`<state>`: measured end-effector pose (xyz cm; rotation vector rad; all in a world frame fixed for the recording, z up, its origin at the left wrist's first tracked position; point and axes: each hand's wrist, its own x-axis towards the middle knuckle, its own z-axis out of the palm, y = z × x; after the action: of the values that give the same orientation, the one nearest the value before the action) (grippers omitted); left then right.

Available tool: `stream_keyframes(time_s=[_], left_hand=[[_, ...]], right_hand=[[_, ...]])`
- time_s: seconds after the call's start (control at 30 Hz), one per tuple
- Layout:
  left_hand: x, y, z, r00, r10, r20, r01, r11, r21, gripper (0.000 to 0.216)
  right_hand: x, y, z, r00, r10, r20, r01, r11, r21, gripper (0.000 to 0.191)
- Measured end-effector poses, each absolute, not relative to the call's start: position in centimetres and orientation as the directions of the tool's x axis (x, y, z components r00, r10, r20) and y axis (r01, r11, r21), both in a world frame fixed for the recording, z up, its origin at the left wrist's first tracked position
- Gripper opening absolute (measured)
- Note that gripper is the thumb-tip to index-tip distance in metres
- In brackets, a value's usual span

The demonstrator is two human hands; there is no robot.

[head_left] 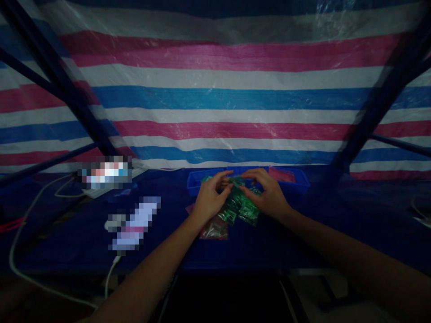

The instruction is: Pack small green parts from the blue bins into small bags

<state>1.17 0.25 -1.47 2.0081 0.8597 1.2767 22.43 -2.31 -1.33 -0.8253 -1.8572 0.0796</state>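
Several clear packets with green contents (pixel 248 208) lie in a loose pile on the blue table. My left hand (pixel 210 195) curves around the pile's left side, thumb and forefinger apart. Opposite it, my right hand (pixel 267 193) is cupped on the right, its thumb also apart from the fingers. Between the two sets of fingertips is a small green packet (pixel 237 181); whether the fingers touch it is hard to make out in the dim light. A reddish-edged clear packet (pixel 214 229) lies under my left wrist, partly covered.
Behind my hands stand blue trays (pixel 301 177), one holding pink packets (pixel 282 175). To the left lie a blurred-out phone-like object (pixel 138 224) with a white cable (pixel 108 276) and a power strip (pixel 97 192). Dark blue frame bars (pixel 373 107) slant before a striped sheet (pixel 229 98).
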Motion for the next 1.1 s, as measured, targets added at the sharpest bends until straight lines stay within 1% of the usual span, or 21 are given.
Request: stream_keyframes(time_s=[0.07,0.13,0.2,0.3,0.4,0.57,0.73,0.83,0.9,1.0,1.03,1.1], left_hand=[[1.4,0.0,-1.3,0.341,0.77,0.539,0.176,-0.616,0.768,0.044],[1.6,-0.3,-1.2,0.357,0.761,0.541,0.161,-0.621,0.767,0.045],[1.6,-0.4,-1.1,0.356,0.756,0.549,0.162,-0.628,0.761,0.048],[1.5,-0.3,-1.2,0.328,0.759,0.563,0.168,-0.633,0.755,0.054],[1.4,-0.2,-1.1,0.349,0.759,0.55,0.177,-0.63,0.756,0.049],[1.5,-0.5,-0.8,0.362,0.739,0.568,0.19,-0.655,0.731,0.036],[1.5,-0.8,-0.6,0.322,0.73,0.604,0.205,-0.676,0.708,0.036],[1.5,-1.1,-0.3,0.33,0.716,0.615,0.222,-0.692,0.687,0.039],[1.5,-1.3,-0.1,0.343,0.692,0.635,0.26,-0.719,0.644,0.033],[1.4,-1.2,0.0,0.378,0.636,0.672,0.326,-0.771,0.546,0.019],[1.4,-1.1,0.0,0.384,0.625,0.68,0.336,-0.78,0.527,0.016],[1.4,-0.9,-0.1,0.373,0.624,0.686,0.333,-0.781,0.529,0.015]], right_hand=[[22.6,-2.2,-1.2,-0.174,0.614,0.77,0.506,0.727,-0.465,0.035],[22.6,-2.0,-1.4,-0.163,0.67,0.724,0.478,0.696,-0.536,0.041],[22.6,-1.8,-1.8,-0.134,0.738,0.661,0.439,0.643,-0.628,0.038],[22.4,-1.5,-2.5,-0.091,0.813,0.575,0.36,0.565,-0.742,0.028],[22.2,-1.2,-3.0,-0.077,0.848,0.524,0.235,0.527,-0.817,0.028],[22.0,-1.2,-2.9,-0.101,0.87,0.483,0.113,0.492,-0.863,0.035],[21.9,-1.3,-2.7,-0.142,0.9,0.412,-0.016,0.414,-0.91,0.04],[21.9,-1.1,-2.6,-0.138,0.913,0.384,-0.053,0.38,-0.923,0.044],[21.9,-1.0,-2.5,-0.13,0.915,0.382,-0.068,0.376,-0.924,0.045],[21.9,-1.1,-2.4,-0.119,0.918,0.379,-0.07,0.373,-0.925,0.044],[21.9,-1.1,-2.3,-0.116,0.918,0.379,-0.069,0.374,-0.925,0.043],[21.8,-1.2,-2.3,-0.112,0.917,0.384,-0.071,0.378,-0.923,0.042]])
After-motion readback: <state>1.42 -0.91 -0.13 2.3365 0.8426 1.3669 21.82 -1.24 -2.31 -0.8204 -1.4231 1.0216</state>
